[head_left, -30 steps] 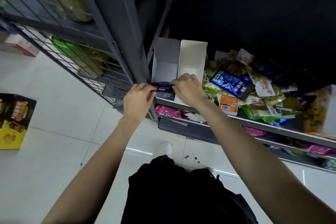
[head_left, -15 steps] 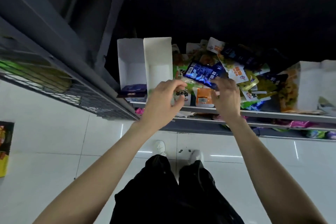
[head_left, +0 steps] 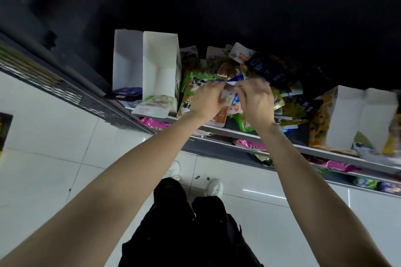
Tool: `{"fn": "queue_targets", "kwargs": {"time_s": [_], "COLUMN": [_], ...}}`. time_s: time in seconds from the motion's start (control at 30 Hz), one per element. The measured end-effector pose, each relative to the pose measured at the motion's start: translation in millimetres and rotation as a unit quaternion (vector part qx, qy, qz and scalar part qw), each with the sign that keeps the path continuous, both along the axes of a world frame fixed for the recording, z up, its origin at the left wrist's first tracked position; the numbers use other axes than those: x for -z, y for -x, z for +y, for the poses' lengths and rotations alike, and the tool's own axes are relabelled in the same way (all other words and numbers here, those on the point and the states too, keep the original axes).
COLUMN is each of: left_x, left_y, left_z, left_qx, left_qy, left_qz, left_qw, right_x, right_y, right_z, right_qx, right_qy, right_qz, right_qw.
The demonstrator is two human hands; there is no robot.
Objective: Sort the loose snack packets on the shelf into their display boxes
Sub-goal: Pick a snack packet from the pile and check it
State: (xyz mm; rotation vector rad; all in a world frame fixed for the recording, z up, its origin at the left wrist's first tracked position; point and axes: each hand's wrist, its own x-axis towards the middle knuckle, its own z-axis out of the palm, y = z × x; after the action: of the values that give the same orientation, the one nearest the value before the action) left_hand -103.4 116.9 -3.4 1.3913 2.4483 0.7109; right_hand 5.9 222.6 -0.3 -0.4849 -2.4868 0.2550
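Both hands have met over the shelf, pinching one pale packet; white tiled floor below.

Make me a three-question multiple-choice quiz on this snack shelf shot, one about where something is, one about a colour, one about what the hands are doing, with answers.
1. Where do the dark blue packets lie?
A. In the leftmost white box
B. On the floor
C. On the lower shelf

2. What colour are the packets on the lower shelf?
A. Orange
B. Pink
C. White

3. What are the hands doing?
A. Both hang idle
B. Only the right holds a packet
C. Both pinch one pale packet

Answers:
1 A: they sit at the open front of the leftmost white box.
2 B: bright pink wrappers show under the shelf edge.
3 C: the left hand and right hand meet on the pale packet above the pile.
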Motion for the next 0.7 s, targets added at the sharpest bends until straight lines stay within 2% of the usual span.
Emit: {"fn": "queue_targets", "kwargs": {"time_s": [0.1,0.17,0.23,0.3,0.37,0.43,0.53,0.63,0.7], "left_x": [-22.3,-43.0,-63.6,-79.4,-91.8,-94.6,-81.0,-57.5,-43.3], "left_y": [0.2,-0.6,-0.7,-0.5,2.5,11.2,27.6,51.6,66.6], "left_z": [-12.0,-28.2,-50.6,-74.7,-102.5,-135.0,-176.7,-217.0,-232.5], "left_qx": [-0.074,-0.092,-0.099,-0.105,-0.138,-0.205,-0.305,-0.363,-0.360], "left_qy": [-0.131,-0.157,-0.166,-0.171,-0.189,-0.234,-0.276,-0.226,-0.165], "left_qz": [-0.037,-0.163,-0.286,-0.335,-0.304,-0.229,-0.150,-0.086,-0.048], "left_qw": [0.988,0.970,0.939,0.920,0.923,0.922,0.899,0.900,0.917], "right_x": [-41.4,-62.9,-79.1,-88.1,-91.7,-93.5,-96.2,-93.4,-85.7], "right_y": [-3.6,-8.2,-9.1,-5.5,2.9,15.6,33.3,64.1,87.2], "right_z": [-9.5,-10.8,-16.0,-29.2,-48.0,-68.2,-87.6,-115.6,-132.1], "right_qx": [0.018,0.025,-0.003,-0.048,-0.061,-0.053,-0.020,-0.004,0.004], "right_qy": [0.114,0.237,0.381,0.497,0.524,0.513,0.500,0.475,0.484], "right_qz": [0.029,-0.018,-0.060,-0.063,-0.062,-0.050,0.012,0.063,0.083], "right_qw": [0.993,0.971,0.923,0.864,0.847,0.855,0.866,0.878,0.871]}}
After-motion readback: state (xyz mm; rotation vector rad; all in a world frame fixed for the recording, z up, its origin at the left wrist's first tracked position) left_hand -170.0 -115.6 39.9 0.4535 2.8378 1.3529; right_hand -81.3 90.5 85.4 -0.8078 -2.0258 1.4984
